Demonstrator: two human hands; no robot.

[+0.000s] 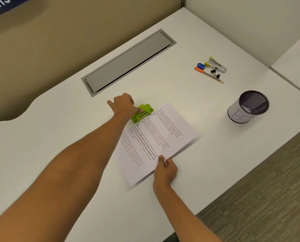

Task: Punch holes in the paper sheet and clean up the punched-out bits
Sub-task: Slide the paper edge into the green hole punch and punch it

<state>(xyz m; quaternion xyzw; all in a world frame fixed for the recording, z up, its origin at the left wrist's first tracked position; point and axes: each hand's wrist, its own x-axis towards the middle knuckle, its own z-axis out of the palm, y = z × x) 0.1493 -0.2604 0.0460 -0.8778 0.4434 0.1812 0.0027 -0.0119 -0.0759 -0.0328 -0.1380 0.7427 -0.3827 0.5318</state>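
A printed paper sheet (156, 142) lies on the white desk (58, 137), turned at an angle. Two small punched holes show near its far edge. A lime-green hole punch (143, 113) sits at that far edge, just off the paper. My left hand (123, 104) reaches across and grips the punch from its left side, fingers curled over it. My right hand (165, 169) pinches the near edge of the paper, thumb on top and fingers underneath, and that edge looks slightly raised.
A black mesh cup (248, 106) with a white label stands at the right. A stapler (215, 64), an orange pen (208, 75), binder clips and a blue item lie at the back right. A grey cable hatch (128, 62) is set into the desk. Carpet lies beyond the desk's right edge.
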